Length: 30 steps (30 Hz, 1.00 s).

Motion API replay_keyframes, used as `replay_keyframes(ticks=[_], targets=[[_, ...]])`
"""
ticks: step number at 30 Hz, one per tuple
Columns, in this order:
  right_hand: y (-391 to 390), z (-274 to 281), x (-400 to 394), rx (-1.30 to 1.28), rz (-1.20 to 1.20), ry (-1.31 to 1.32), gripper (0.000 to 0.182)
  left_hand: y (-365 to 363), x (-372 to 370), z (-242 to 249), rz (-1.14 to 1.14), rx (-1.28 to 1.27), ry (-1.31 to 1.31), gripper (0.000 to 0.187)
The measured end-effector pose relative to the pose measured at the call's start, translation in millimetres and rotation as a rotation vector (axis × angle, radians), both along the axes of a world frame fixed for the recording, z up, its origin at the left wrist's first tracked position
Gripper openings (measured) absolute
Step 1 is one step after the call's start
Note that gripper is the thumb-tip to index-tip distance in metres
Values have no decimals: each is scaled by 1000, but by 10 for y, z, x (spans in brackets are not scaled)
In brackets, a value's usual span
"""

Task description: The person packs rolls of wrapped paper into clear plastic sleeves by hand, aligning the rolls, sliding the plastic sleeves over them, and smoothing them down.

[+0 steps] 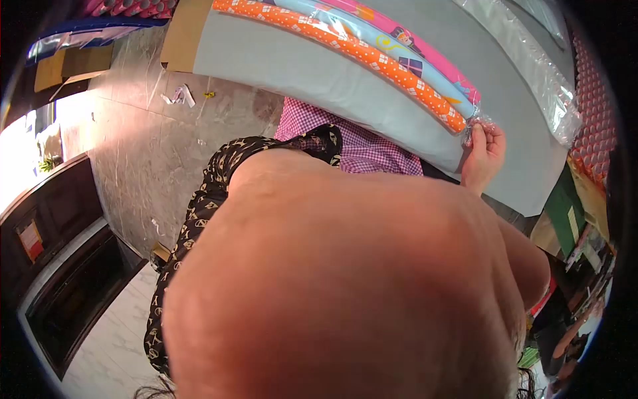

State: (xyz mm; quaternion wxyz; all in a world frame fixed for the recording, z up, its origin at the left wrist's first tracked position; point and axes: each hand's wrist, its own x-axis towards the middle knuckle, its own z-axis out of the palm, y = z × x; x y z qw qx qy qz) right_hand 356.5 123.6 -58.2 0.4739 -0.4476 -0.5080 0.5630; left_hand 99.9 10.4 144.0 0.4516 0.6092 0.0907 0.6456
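My left hand [345,279] is raised right in front of the camera, large and blurred. It covers the lower middle of the view, and its fingers cannot be made out. At the right, my right hand [485,151] pinches the gathered clear plastic wrap [488,124] at the near end of some wrapping paper rolls. An orange roll with white gift shapes [372,58] lies nearest me. Beside it are a light blue roll [405,60] and a pink roll [432,50] with printed figures. They rest on a grey-white sheeted surface [279,60].
Another clear plastic-wrapped length [531,60] lies farther right. Shiny red-pink rolls [595,100] are stacked at the right edge. Cardboard [179,36] stands at the upper left, with scraps [181,95] on the marble-look floor [136,146]. Pink checked cloth [372,149] shows below the surface.
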Motion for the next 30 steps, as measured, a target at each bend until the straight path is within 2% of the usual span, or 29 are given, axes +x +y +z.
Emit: replay_keyframes(ticks=[4, 5, 6, 14, 19, 24, 27, 29, 30], targets=[[7, -32, 19, 4, -5, -9, 14, 124, 91, -82, 48, -7, 18, 36], [11, -47, 25, 14, 0, -2, 14, 370, 344, -170, 60, -8, 22, 36], [6, -47, 22, 13, 1, -2, 14, 14, -55, -69, 73, -10, 27, 36], [0, -29, 8, 14, -6, 10, 14, 90, 219, -112, 173, -22, 67, 36], [27, -60, 24, -3, 1, 32, 13, -7, -22, -145, 229, -29, 93, 36], [12, -34, -10, -1, -29, 24, 13, 76, 166, -201, 288, -39, 114, 36], [10, 28, -31, -8, 4, 0, 20, -63, 24, -179, 314, -41, 124, 36], [-4, 161, -81, -118, -71, -51, 33, -121, 12, -145, 317, -28, 119, 36], [19, 200, -32, -107, -90, -58, 33, -148, 93, -104, 311, -18, 114, 36]])
